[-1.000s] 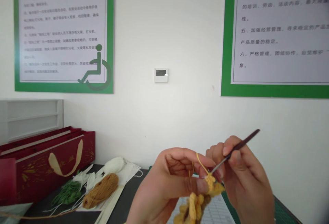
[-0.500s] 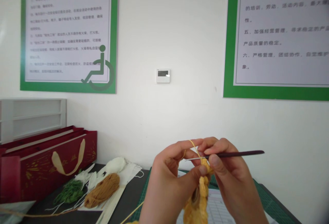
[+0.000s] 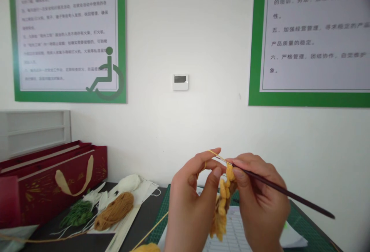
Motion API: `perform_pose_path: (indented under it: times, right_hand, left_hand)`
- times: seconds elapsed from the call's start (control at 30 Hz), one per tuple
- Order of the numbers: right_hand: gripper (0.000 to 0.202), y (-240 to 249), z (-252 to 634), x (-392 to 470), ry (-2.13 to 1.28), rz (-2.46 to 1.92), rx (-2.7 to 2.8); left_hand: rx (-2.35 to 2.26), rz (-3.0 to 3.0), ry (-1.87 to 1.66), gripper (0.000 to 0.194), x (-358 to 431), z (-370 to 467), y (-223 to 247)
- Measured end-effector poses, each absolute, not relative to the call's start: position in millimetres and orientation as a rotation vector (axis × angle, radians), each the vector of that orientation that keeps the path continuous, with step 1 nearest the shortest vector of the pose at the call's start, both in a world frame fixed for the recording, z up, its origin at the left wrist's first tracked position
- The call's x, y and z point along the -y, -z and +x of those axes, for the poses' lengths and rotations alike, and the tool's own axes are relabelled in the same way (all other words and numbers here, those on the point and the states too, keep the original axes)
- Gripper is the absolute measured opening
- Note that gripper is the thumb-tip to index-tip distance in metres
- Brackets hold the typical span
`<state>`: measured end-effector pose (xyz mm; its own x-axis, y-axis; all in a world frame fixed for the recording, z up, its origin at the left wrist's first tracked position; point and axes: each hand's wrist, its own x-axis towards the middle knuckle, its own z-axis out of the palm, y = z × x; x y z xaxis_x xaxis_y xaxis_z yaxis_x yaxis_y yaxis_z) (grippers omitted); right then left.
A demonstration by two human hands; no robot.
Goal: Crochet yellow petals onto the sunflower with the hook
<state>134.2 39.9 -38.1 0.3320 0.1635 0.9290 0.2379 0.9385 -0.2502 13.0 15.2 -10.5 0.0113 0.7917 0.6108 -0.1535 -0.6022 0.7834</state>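
Above green cutting mat (image 3: 300, 225), left hand (image 3: 190, 202) pinches yellow crochet piece (image 3: 223, 202), yarn strand (image 3: 215, 155) looped over index finger. Right hand (image 3: 260, 202) grips dark crochet hook (image 3: 286, 193), tip at piece's top edge. Behind: two green-bordered wall posters (image 3: 68, 38) with Chinese text, partly legible "产品质量的稳定"; wheelchair symbol (image 3: 106, 76). Red gift bag (image 3: 54, 182), yarn skeins (image 3: 114, 211) at left.

Left hand (image 3: 189, 202), right hand (image 3: 260, 202) bare — no sleeves (rings neither).
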Motion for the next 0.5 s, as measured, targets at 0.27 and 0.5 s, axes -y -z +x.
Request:
perform_pose_path:
  times: [0.27, 0.5]
  right_hand:
    - [0.011, 44, 130, -43, 0.114, -0.454, 1.097]
    - [0.010, 40, 127, -37, 0.089, -0.444, 1.022]
  left_hand:
    - [-0.559, 1.617, -1.574, 0.076, -5, 8, 14]
    - [-0.695, 1.471, -1.566, 0.066, -12, 25, 12]
